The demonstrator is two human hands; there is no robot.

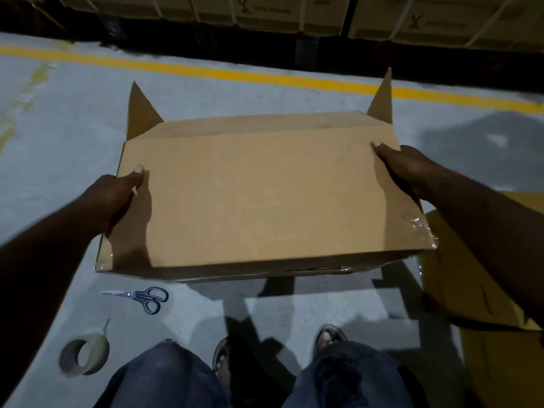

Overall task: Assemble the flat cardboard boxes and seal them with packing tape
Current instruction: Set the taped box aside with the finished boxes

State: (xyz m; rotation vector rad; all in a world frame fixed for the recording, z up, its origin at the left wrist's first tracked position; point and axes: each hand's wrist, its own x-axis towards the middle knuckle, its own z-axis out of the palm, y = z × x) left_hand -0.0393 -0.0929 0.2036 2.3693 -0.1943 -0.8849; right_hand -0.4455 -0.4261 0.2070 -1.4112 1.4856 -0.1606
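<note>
A brown cardboard box (259,198) is held up above the floor in front of me, one broad side facing up. Clear tape shows on its near edge and near right corner. Two loose flaps stick up at its far corners. My left hand (114,195) grips the box's left edge, thumb on top, fingers hidden underneath. My right hand (403,169) grips the right edge the same way. A roll of packing tape (85,353) lies on the floor at the lower left, with a short tail sticking up.
Black-handled scissors (141,297) lie on the grey floor under the box's near left. Flat cardboard sheets (471,304) are stacked at my right. My knees and sandalled feet are below. A yellow floor line (206,72) runs across, with strapped cartons (294,10) stacked beyond.
</note>
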